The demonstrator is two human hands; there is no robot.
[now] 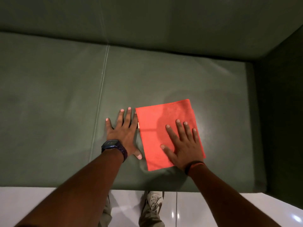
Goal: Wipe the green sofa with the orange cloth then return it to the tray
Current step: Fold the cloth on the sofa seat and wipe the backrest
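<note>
A folded orange cloth (155,128) lies flat on the seat of the green sofa (57,95), right of a seam in the cushion. My right hand (183,145) presses flat on the cloth's lower right part, fingers spread. Just left of the cloth, my left hand (124,130) rests flat on the bare seat with fingers apart; its index finger lies along the cloth's left edge. A dark watch sits on the left wrist. No tray is in view.
The sofa's backrest (147,22) runs across the top and its right armrest (282,112) closes off the right side. White glossy floor tiles (213,210) lie below the seat's front edge, with my shoe (154,203) on them.
</note>
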